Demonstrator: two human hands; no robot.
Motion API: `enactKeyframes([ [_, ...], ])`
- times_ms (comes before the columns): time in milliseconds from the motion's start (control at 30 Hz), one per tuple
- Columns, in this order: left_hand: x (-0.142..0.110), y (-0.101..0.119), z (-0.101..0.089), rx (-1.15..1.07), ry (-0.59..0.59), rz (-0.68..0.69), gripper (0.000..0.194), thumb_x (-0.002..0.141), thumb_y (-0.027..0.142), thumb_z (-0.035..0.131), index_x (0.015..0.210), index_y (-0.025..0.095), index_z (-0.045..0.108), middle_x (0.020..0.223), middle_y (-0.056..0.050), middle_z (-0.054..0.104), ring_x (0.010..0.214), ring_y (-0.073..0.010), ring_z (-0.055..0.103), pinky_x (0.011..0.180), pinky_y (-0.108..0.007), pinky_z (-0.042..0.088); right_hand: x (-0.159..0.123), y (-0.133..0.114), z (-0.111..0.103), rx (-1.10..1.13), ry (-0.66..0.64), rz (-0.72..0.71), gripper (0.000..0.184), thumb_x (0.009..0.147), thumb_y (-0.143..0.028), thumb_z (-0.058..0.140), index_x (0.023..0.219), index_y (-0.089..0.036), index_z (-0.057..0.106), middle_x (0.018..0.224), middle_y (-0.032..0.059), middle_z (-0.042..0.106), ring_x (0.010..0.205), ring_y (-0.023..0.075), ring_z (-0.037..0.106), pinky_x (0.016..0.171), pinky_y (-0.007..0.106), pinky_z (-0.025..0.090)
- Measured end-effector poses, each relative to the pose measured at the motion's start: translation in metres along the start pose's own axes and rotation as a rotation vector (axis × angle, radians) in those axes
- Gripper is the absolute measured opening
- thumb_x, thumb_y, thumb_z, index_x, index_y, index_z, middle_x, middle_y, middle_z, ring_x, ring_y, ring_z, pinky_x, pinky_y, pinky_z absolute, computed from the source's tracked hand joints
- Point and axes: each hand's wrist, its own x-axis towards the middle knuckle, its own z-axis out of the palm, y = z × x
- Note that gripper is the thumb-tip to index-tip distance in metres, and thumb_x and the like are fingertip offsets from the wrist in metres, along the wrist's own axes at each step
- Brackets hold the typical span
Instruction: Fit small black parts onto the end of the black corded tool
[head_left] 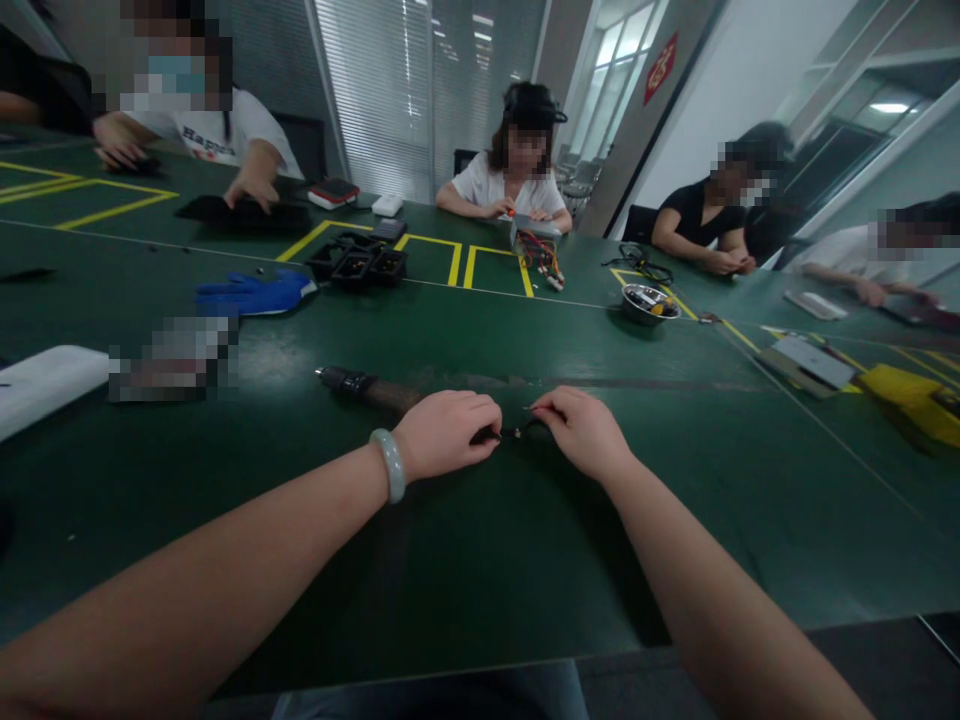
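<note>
My left hand [448,432] is closed in a pinch on one end of a small dark part [512,432] just above the green table [480,560]. A pale green bangle [390,464] sits on that wrist. My right hand [581,428] pinches the other end of the same small part, and a thin wire tip pokes out by its fingers. A dark cylindrical tool [364,389] lies on the table just behind my left hand.
A blue glove [255,294] and black trays [358,262] lie at the far left. A metal bowl [649,303] stands at the far right, with a yellow object [915,400] and a flat grey device [806,361] beyond. Several other people sit around the table.
</note>
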Motion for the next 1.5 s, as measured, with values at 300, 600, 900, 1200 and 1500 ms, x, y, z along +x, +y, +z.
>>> enactKeyframes([
  [300, 0.001, 0.000, -0.001, 0.004, -0.021, -0.009, 0.011, 0.085, 0.030, 0.056, 0.089, 0.020, 0.058, 0.088, -0.001, 0.061, 0.084, -0.0165, 0.057, 0.075, -0.031, 0.044, -0.011, -0.022, 0.006, -0.052, -0.144, -0.035, 0.008, 0.088, -0.022, 0.056, 0.086, -0.022, 0.064, 0.087, 0.0003, 0.063, 0.078, 0.0146, 0.057, 0.074, 0.029, 0.043],
  [600, 0.000, -0.001, -0.004, -0.001, -0.033, -0.004, 0.011, 0.086, 0.030, 0.055, 0.089, 0.019, 0.058, 0.088, -0.001, 0.061, 0.082, -0.0163, 0.056, 0.074, -0.031, 0.043, -0.012, -0.025, 0.010, -0.003, -0.130, -0.038, 0.004, 0.087, -0.024, 0.058, 0.085, -0.023, 0.062, 0.087, -0.0001, 0.060, 0.078, 0.0147, 0.055, 0.071, 0.028, 0.043],
  [900, 0.000, -0.001, -0.003, 0.003, -0.014, 0.005, 0.011, 0.085, 0.029, 0.057, 0.088, 0.019, 0.059, 0.088, -0.001, 0.062, 0.082, -0.0156, 0.057, 0.073, -0.030, 0.043, -0.015, -0.031, 0.010, -0.019, -0.202, -0.103, 0.005, 0.087, -0.023, 0.058, 0.083, -0.023, 0.062, 0.085, -0.0011, 0.059, 0.076, 0.0139, 0.055, 0.070, 0.027, 0.041],
  [1200, 0.001, -0.002, -0.002, -0.001, -0.008, 0.026, 0.011, 0.085, 0.029, 0.057, 0.086, 0.018, 0.059, 0.086, -0.002, 0.062, 0.082, -0.0163, 0.057, 0.074, -0.030, 0.043, -0.016, -0.030, 0.022, 0.036, -0.113, -0.100, 0.004, 0.087, -0.022, 0.058, 0.084, -0.022, 0.060, 0.086, 0.0002, 0.059, 0.075, 0.0142, 0.055, 0.068, 0.027, 0.041],
  [1500, -0.001, -0.002, -0.003, 0.002, -0.009, 0.027, 0.011, 0.085, 0.029, 0.057, 0.088, 0.019, 0.059, 0.087, -0.002, 0.062, 0.082, -0.0159, 0.057, 0.073, -0.029, 0.043, -0.015, -0.030, 0.020, 0.035, -0.103, -0.109, 0.006, 0.088, -0.022, 0.056, 0.083, -0.021, 0.059, 0.085, 0.0004, 0.059, 0.075, 0.0135, 0.055, 0.067, 0.027, 0.041],
])
